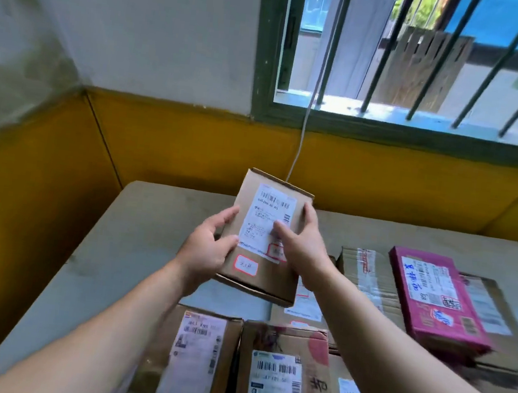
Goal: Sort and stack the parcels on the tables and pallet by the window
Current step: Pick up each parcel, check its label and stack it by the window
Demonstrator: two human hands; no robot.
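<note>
I hold a small brown cardboard parcel (265,229) with a white shipping label above the grey table (135,233). My left hand (208,249) grips its left edge, thumb on top. My right hand (302,241) grips its right edge, thumb lying across the label. The parcel is lifted and tilted toward me. Below it lie other parcels: a brown box (195,361) at the front left, a brown box with a red mark (284,379) beside it, and a pink box (434,299) stacked on a large brown carton (503,324) at the right.
A yellow and white wall stands behind the table, with a barred window (431,60) at the upper right. A white cord (305,130) hangs from the window down behind the held parcel. Bare table surface lies at the left and the back.
</note>
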